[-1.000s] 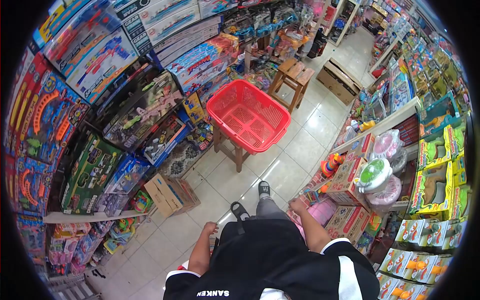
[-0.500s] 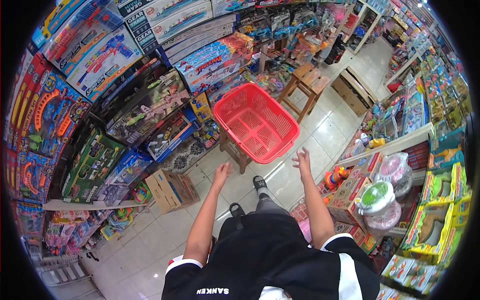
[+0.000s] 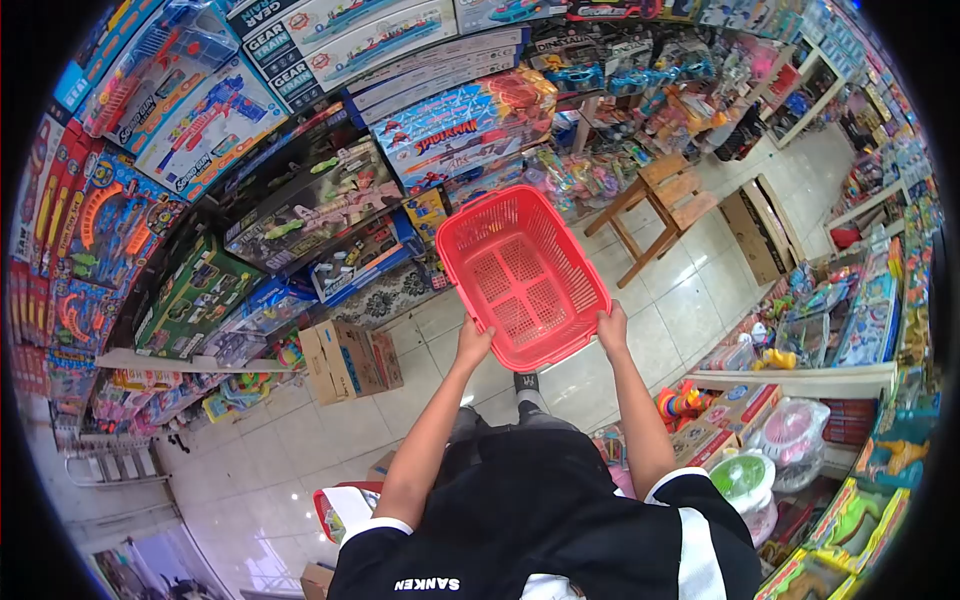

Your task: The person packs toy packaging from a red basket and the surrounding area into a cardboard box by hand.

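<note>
An empty red plastic basket (image 3: 520,270) with perforated sides and bottom is in front of my body. My left hand (image 3: 474,345) grips its near left corner, fingers closed on the rim. On the near right side, my right hand (image 3: 612,328) is closed round the basket's edge. The stool that was under the basket is not visible now; the basket hides what lies beneath it.
A wooden stool (image 3: 655,205) stands beyond the basket, with an open cardboard box (image 3: 757,230) to its right. Another cardboard box (image 3: 345,362) sits on the floor at left. Shelves of boxed toys (image 3: 460,125) curve round the left and back; wrapped toys (image 3: 745,480) are at right.
Both hands have reached the basket and taken hold of its near corners. The basket sits nearer to my body. The view has shifted, and my feet are partly hidden.
</note>
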The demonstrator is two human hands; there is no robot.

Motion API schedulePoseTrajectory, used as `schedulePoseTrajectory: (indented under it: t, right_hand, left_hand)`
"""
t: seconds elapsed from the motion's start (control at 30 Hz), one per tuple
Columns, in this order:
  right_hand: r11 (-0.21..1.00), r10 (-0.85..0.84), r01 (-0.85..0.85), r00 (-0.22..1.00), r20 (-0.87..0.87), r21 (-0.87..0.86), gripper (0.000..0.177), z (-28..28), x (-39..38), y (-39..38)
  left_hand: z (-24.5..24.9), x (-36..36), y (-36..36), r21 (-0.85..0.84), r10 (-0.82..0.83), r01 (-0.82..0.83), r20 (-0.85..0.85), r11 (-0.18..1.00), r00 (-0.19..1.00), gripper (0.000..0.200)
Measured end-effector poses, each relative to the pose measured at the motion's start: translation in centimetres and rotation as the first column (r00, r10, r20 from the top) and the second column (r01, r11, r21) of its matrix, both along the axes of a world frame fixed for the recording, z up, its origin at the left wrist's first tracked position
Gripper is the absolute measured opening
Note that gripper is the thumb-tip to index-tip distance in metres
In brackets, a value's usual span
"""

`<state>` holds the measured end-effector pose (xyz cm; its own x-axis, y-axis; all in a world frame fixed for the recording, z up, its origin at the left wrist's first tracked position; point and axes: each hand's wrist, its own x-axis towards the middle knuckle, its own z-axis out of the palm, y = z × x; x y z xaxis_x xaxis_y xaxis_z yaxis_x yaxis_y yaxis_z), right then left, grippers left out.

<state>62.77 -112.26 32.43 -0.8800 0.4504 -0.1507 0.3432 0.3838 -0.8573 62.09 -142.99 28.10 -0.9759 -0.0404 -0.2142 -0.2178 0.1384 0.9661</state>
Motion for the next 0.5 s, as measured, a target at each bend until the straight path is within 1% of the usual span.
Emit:
schedulePoseTrajectory:
  t: [0.03,0.07,0.1,0.13,0.2,0.23,0.27,0.3,0.33,0.37,0.4,0.43,0.47,0.5]
  right_hand:
    - [0.994,0.050,-0.041,0.996,-0.078,0.106,0.022,-0.6,-0.5,-0.3]
    - [0.993,0.066,-0.058,0.995,-0.073,0.100,0.022,-1.0,-1.1,-0.5]
    - [0.995,0.096,-0.093,0.991,-0.088,0.042,0.021,-0.5,-1.6,-1.1]
    - [0.992,0.124,-0.126,0.987,-0.099,-0.016,0.021,-0.5,-1.9,-1.8]
    - [0.984,0.163,-0.168,0.982,-0.093,-0.056,0.023,-0.5,-2.8,-3.2]
    - [0.977,0.187,-0.196,0.977,-0.098,-0.089,0.025,-0.6,-3.4,-3.9]
    - [0.973,0.206,-0.214,0.974,-0.096,-0.086,0.025,-0.6,-4.0,-4.7]
    - [0.956,0.253,-0.262,0.964,-0.080,-0.135,0.028,-0.6,-4.4,-5.6]
    - [0.934,0.299,-0.306,0.952,-0.064,-0.183,0.031,-0.2,-4.8,-6.7]
    - [0.930,0.314,-0.320,0.947,-0.064,-0.179,0.031,0.3,-5.2,-7.8]
    - [0.915,0.371,-0.369,0.928,-0.016,-0.164,0.033,1.7,-5.4,-9.3]
    - [0.898,0.421,-0.412,0.906,0.032,-0.152,0.036,2.4,-5.7,-10.8]
    - [0.898,0.423,-0.415,0.905,0.031,-0.149,0.036,2.5,-6.0,-12.4]
    - [0.872,0.485,-0.482,0.875,0.012,-0.088,0.033,2.1,-6.3,-13.8]
  left_hand:
    - [-0.1,0.1,-0.7,-0.007,0.016,-0.016,0.004,1.000,1.000,0.052]
    - [-0.2,0.3,-1.7,0.040,0.021,-0.024,0.076,0.999,0.997,0.052]
    - [-0.1,0.6,-2.8,0.088,0.022,-0.036,0.150,0.995,0.988,0.052]
    - [0.3,1.0,-4.0,0.083,0.038,-0.052,0.161,0.995,0.986,0.052]
    - [1.5,1.4,-6.8,0.057,0.110,-0.125,0.220,0.991,0.969,0.047]
    - [2.2,1.5,-8.2,0.059,0.126,-0.142,0.222,0.988,0.967,0.047]
    - [3.0,1.8,-9.8,0.060,0.184,-0.198,0.187,0.978,0.965,0.049]
    - [3.4,2.2,-11.5,0.063,0.241,-0.253,0.153,0.966,0.959,0.051]
    - [3.3,2.8,-13.4,0.067,0.257,-0.269,0.155,0.961,0.954,0.051]
    - [3.3,3.1,-15.3,0.072,0.334,-0.350,0.171,0.934,0.927,0.051]
    - [3.2,3.6,-17.2,0.075,0.406,-0.425,0.186,0.902,0.895,0.051]
    - [3.2,4.1,-19.1,0.077,0.411,-0.430,0.184,0.900,0.893,0.051]
    - [3.2,4.7,-20.9,0.088,0.497,-0.511,0.142,0.855,0.856,0.051]
    - [3.1,5.5,-22.7,0.103,0.579,-0.588,0.106,0.802,0.808,0.051]
